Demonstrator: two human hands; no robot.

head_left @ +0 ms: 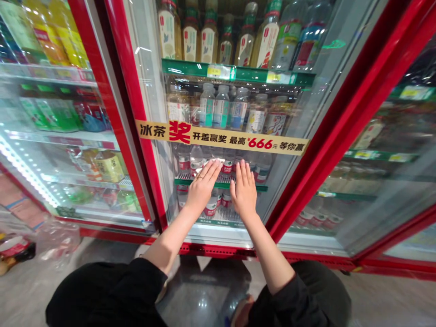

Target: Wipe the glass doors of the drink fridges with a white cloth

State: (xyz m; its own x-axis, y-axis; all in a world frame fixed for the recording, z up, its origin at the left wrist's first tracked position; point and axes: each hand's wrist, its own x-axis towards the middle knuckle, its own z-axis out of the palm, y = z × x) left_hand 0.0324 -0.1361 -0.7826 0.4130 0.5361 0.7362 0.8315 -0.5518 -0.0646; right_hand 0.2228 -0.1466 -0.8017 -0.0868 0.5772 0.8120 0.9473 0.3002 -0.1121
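My left hand (203, 185) has its fingers straight and together, pressing a white piece of what looks like tissue (220, 160) against the glass door (150, 97) of a red-framed drinks fridge. Most of that white piece is hidden under the fingers. Beside it, my right hand (245, 188) lies flat on the same glass, thumb apart, with nothing seen in it. Both hands are below a yellow sticker strip (221, 137) with black and red lettering. Behind the glass, water bottles with red labels (210, 208) stand on the lower shelves.
Shelves of bottled drinks (208, 38) fill the fridge above the strip. Another fridge door (83, 177) is on the left, and a further red frame (344, 122) on the right. Clear plastic wrap (56, 240) and a dark bottle (25, 252) lie on the floor at left.
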